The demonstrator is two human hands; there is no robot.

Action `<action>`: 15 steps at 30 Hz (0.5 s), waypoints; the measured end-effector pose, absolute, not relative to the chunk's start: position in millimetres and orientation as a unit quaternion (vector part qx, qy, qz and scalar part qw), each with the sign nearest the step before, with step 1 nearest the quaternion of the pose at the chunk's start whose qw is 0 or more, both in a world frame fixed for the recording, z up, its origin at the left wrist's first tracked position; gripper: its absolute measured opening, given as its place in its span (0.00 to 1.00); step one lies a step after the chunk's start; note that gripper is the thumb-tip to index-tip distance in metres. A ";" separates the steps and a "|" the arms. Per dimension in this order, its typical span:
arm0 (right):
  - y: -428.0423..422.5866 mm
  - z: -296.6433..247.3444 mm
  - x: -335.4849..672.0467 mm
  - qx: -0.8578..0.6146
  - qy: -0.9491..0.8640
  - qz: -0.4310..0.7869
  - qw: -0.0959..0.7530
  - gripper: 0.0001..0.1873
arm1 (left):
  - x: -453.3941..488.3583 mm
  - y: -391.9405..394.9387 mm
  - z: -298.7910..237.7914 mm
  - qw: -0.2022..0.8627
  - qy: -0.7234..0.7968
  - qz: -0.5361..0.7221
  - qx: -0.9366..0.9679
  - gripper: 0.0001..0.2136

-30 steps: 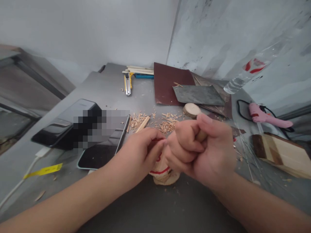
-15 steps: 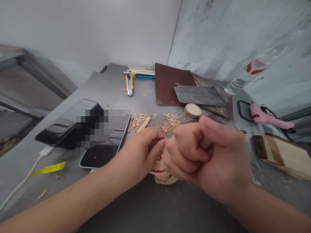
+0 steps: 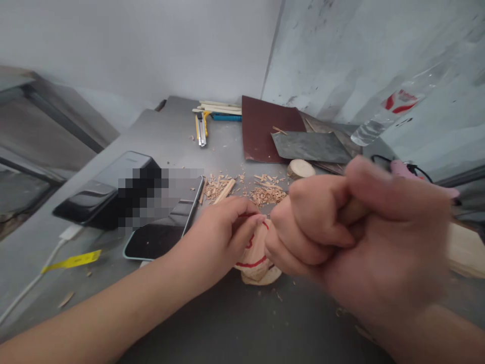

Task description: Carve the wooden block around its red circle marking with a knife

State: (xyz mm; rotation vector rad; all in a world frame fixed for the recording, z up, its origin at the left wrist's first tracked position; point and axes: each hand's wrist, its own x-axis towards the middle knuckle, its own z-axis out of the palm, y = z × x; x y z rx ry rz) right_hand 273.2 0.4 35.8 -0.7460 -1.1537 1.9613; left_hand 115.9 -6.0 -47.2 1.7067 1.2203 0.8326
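Note:
My left hand (image 3: 223, 232) grips a small pale wooden piece (image 3: 254, 253) marked with red lines, which stands on a round wood slice (image 3: 265, 277) on the grey table. My right hand (image 3: 359, 237) is a closed fist around a wooden tool handle (image 3: 350, 211), held close to the camera and right beside the piece. The tool's tip is hidden behind my fingers. Wood shavings (image 3: 261, 192) lie just beyond both hands.
Two phones (image 3: 159, 237) lie at the left with a white cable (image 3: 34, 283) and a yellow tag (image 3: 70, 261). Further back are a yellow utility knife (image 3: 200, 132), wooden sticks (image 3: 220, 107), dark sandpaper sheets (image 3: 265, 126), a wood disc (image 3: 301, 168), a plastic bottle (image 3: 390, 111), a pink glue gun (image 3: 401, 169) and a wood block (image 3: 466, 250).
My right hand has pulled back toward the camera and to the right, looking larger now. The left hand stays on the marked wooden piece, which shows more between the hands.

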 end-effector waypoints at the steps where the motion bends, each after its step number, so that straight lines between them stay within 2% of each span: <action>1: 1.4 30.4 272.2 -0.270 -0.449 0.763 0.379 0.33 | 115.5 -5.9 -47.4 0.430 0.483 0.330 0.687 0.08; 8: 8.4 1.5 266.1 -0.176 -0.441 0.775 0.417 0.31 | 114.3 -5.1 -50.2 0.424 0.470 0.327 0.701 0.09; 15: 2.4 -5.5 261.1 -0.244 -0.406 0.768 0.431 0.30 | 113.3 -6.3 -50.6 0.416 0.474 0.321 0.707 0.09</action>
